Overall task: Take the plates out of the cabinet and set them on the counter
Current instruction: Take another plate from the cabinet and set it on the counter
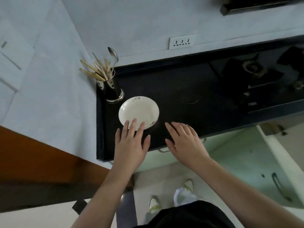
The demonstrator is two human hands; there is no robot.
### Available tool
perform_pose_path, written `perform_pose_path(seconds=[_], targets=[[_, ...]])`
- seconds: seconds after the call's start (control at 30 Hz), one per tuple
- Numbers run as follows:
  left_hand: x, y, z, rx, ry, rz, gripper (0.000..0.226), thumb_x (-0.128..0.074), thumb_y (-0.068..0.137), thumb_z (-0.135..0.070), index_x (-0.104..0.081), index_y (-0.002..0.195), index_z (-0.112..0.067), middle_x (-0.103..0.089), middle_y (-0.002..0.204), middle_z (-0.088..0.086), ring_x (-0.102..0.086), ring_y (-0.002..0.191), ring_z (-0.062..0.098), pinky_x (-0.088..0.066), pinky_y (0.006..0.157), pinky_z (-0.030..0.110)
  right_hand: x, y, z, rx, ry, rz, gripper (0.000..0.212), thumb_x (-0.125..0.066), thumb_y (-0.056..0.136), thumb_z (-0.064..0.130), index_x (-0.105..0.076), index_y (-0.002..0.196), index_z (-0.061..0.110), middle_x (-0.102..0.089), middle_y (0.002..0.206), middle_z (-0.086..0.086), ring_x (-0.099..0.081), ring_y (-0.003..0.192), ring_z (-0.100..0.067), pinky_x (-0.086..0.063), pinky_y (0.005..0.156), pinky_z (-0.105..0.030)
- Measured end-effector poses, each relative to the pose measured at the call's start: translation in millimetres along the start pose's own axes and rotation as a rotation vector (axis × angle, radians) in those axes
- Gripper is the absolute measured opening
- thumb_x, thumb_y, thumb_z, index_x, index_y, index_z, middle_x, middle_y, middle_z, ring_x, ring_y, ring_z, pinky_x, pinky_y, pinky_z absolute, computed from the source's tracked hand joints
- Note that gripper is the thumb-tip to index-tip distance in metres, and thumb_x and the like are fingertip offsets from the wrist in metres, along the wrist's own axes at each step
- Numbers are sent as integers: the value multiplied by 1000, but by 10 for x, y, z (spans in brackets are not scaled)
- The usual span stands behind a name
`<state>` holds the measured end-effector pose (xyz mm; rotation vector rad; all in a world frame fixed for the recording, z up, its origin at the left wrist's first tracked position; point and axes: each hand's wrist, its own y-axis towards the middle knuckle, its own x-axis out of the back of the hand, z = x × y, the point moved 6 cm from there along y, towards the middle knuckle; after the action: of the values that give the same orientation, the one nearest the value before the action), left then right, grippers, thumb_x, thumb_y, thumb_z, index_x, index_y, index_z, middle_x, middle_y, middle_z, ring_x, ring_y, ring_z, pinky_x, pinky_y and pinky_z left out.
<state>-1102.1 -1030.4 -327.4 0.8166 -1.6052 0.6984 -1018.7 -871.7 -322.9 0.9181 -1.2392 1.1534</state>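
Observation:
A small white plate (139, 111) with the word "Life" on its rim lies flat on the black counter (181, 89), near the left end. My left hand (131, 142) hovers over the plate's near edge, palm down, fingers spread, the fingertips overlapping the rim. My right hand (184, 142) is to the right of the plate, palm down and open above the counter's front edge, holding nothing. An open pale green cabinet door (256, 171) stands below the counter on the right.
A steel utensil holder (111, 89) with chopsticks and a spoon stands just behind the plate at the left. A gas stove (256, 74) fills the counter's right side. A wall socket (181, 41) sits above the counter. A brown wooden surface (41, 158) lies at the left.

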Motion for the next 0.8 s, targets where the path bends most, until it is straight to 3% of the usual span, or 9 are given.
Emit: perform_pose_path(seconds=[0.13, 0.37, 0.7, 0.8], targets=[[-1, -11, -448, -169, 31, 4, 60, -21, 100, -51, -39, 149, -22, -35, 157, 10, -25, 146, 29, -23, 116, 53, 112, -517, -401, -171, 37, -33, 61, -28, 99, 49, -23, 153, 20, -38, 152, -5, -29, 142, -23, -20, 117, -39], [-111, -108, -1649, -438, 88, 93, 65, -8, 97, -56, -18, 156, -29, -17, 164, 4, -7, 151, 24, -8, 120, 48, 300, -1601, -1079, -433, 26, -107, 60, -25, 100, 48, -23, 153, 19, -38, 151, -7, -30, 140, -27, -21, 117, -41], [-506, -1101, -3841, -791, 94, 171, 64, -11, 97, -56, -18, 156, -30, -16, 164, 4, -7, 151, 22, -7, 121, 48, 282, -4047, -2131, -883, 93, -197, 59, -31, 100, 47, -24, 153, 22, -35, 154, -4, -27, 143, -24, -15, 117, -37], [-589, -1410, -4382, -898, 72, 182, 65, -13, 97, -56, -24, 155, -29, -20, 163, 6, -11, 150, 24, -8, 120, 49, 263, -4740, -2374, -1040, 108, -207, 59, -26, 100, 49, -18, 154, 25, -27, 158, -3, -19, 146, -21, -12, 118, -36]])
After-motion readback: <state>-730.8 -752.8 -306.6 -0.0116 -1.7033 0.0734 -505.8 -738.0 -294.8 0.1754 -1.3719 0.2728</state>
